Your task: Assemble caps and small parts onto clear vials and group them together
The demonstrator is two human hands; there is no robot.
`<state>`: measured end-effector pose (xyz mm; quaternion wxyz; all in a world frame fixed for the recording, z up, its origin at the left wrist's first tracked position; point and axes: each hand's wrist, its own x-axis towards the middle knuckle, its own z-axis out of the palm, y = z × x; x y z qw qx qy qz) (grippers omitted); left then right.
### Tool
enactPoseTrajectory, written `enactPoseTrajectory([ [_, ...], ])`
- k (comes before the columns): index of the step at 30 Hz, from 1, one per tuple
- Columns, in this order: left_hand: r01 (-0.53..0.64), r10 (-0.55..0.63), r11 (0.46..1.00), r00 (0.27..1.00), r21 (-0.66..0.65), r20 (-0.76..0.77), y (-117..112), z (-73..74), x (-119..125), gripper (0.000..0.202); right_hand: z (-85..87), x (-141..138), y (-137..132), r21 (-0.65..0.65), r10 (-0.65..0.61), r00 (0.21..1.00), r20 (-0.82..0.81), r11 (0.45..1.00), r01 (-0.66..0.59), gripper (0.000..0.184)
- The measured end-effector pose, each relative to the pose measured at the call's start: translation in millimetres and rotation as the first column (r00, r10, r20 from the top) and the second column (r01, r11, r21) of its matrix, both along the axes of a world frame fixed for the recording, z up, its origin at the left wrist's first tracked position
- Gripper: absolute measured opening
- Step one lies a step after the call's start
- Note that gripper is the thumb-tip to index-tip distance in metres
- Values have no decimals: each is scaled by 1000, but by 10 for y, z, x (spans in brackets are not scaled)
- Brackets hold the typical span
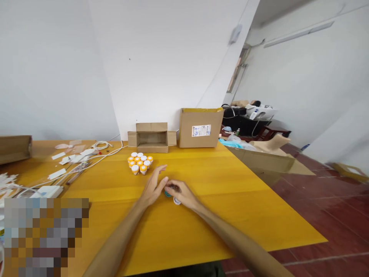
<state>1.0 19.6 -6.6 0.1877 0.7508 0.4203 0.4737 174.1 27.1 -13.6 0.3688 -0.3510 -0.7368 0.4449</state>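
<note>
Two bare forearms reach in over the near edge of the table, a smooth, glossy yellow board with faint wood grain. The right hand, on the camera's side of the cluster of jars and a little to its right, is clenched round a small jar. Only a teal sliver of the jar shows, and a round white cap peeps out beneath the palm. The left hand is released, with its fingers straight and its thumb side touching the right hand. Its fingertips are near the cluster but apart from it.

The small jar looks hard, round and slick, probably plastic. A loose pinch could let it pop free and roll on the polished top, and the light cap could skid away. A careless sweep of the left fingers could topple the cluster, since its little tubs stand packed together, orange and white lids up.

Behind the cluster sits an open box of matte brown cardboard with its flaps spread. A closed box with a paper label stands to its right. Left of the cluster, thin white cables loop loosely and could snag a forearm.
</note>
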Motion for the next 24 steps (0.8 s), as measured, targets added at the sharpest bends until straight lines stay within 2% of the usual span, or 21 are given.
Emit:
enactPoseTrajectory([
  [4,17,9,994,973,-112,230,-15,45,11,49,-8,-202,-106,-5,74,997,19,997,-74,20],
  [8,44,20,985,931,-167,364,-24,70,3,52,5,-297,-193,-15,129,991,41,992,-128,16],
  [12,32,54,981,900,-190,432,-19,74,-26,52,52,-254,-230,-33,190,982,23,981,-189,26],
  [17,23,80,978,877,-208,473,-12,79,-50,52,57,-103,-180,49,161,987,10,986,-161,45],
  [20,70,51,973,863,-220,502,-20,87,-40,53,16,-54,-154,116,171,985,4,979,-170,44],
  [24,157,-3,957,848,-246,529,-38,95,-30,54,-18,-54,-149,156,152,988,-2,976,-150,31],
])
